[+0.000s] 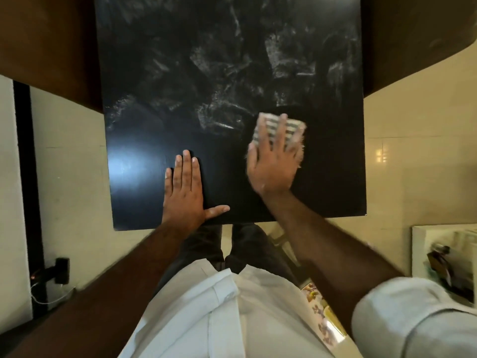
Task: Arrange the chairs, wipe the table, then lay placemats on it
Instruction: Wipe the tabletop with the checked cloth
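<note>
Half the black table (pixel 333 177) looks clean, so you're mid-wipe. Your right hand (pixel 273 161) presses the striped cloth (pixel 294 126) down with flat, spread fingers, and your left hand (pixel 184 187) lies flat by the near edge. Next I'd push into those far smears (pixel 232 60).

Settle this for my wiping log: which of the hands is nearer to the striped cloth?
Right. The right hand lies spread on the striped cloth, pressing it to the table. The left hand rests flat near the table's front edge, apart, left of the cloth.
</note>
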`<state>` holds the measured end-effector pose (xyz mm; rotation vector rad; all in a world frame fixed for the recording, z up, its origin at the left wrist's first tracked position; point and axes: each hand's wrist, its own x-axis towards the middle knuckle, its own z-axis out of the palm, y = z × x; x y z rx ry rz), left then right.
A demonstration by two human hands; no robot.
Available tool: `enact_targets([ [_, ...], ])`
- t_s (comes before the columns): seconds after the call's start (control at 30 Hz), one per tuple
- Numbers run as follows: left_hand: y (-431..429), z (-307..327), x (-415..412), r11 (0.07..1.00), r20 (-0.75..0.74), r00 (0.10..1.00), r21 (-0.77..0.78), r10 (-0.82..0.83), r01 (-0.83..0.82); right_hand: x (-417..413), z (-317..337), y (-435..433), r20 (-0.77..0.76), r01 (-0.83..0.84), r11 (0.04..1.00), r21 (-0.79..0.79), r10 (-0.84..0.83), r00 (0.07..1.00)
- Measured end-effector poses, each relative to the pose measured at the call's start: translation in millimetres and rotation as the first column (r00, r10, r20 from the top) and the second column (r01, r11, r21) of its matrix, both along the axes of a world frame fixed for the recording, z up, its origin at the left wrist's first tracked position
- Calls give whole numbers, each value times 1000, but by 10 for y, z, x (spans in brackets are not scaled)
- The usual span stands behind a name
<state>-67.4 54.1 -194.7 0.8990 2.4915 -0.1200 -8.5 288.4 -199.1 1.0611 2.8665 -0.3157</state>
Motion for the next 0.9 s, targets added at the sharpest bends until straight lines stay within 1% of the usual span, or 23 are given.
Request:
enact_targets([
  [0.07,-40,22,-36,999,5,999,-3,-42,42,7,6,-457,-1,-137,989,-50,137,991],
  [0.1,-77,28,-64,997,3,997,2,-73,73,88,6,-634,10,-180,980,-80,182,983],
  [0.2,-246,23,-185,989,5,989,23,-148,148,516,-18,-834,42,-217,970,-111,223,974],
  [0.27,-372,19,-289,987,7,987,19,-162,162,815,-17,-748,79,-153,984,-87,160,984],
  [0.4,-549,-12,-441,988,4,988,12,-153,153,1104,18,-282,119,76,997,-11,-74,990],
  [0.47,-606,-28,-478,988,-11,988,17,-151,151,1010,5,-84,122,193,981,9,-193,974],
  [0.53,-622,-33,-486,987,-4,988,31,-156,156,749,-16,5,95,335,942,27,-336,937],
  [0.57,-631,-30,-478,986,2,987,38,-161,161,602,-17,-25,86,382,923,32,-384,919],
  [0.6,-642,-32,-478,986,-1,987,45,-163,163,458,-18,-95,86,395,918,29,-396,914],
  [0.67,-664,-39,-495,984,-16,985,46,-171,171,198,-22,-354,71,324,946,22,-325,943],
  [0.77,-763,-35,-527,981,-13,982,43,-190,190,-41,-6,-962,34,82,997,-9,-82,996],
  [0.83,-864,-34,-542,979,-11,980,46,-199,199,3,-3,-1319,33,-112,991,-73,115,993],
  [0.9,-995,-38,-579,981,-22,982,60,-185,186,230,-10,-1455,27,-242,965,-104,246,969],
])
